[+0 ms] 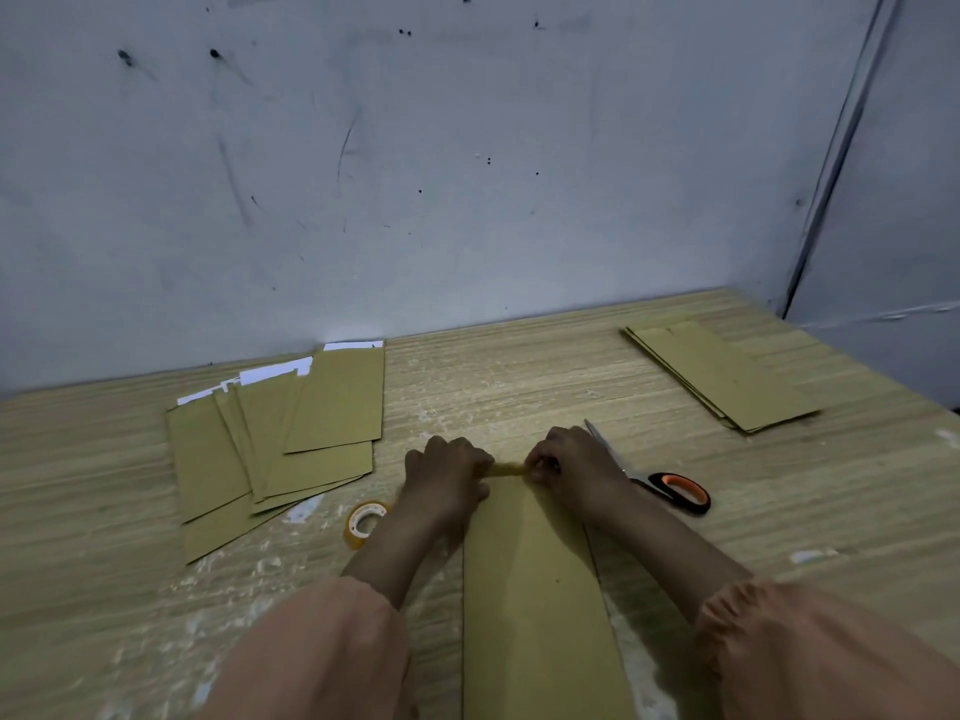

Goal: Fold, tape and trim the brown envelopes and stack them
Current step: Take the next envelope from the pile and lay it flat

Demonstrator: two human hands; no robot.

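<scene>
A brown envelope (530, 589) lies lengthwise on the wooden table in front of me, running from the near edge toward the middle. Its far end is rolled or folded over between my hands. My left hand (447, 480) grips the left side of that fold and my right hand (566, 459) pinches the right side. A roll of clear tape (365, 522) lies just left of my left wrist. Scissors with orange and black handles (670, 492) lie behind my right hand, the blades partly hidden by it.
A fanned heap of brown envelopes (280, 449) with white sheets showing at their far ends lies at the back left. A neat stack of brown envelopes (722, 376) sits at the back right. A grey wall (415, 174) stands right behind the table (519, 371).
</scene>
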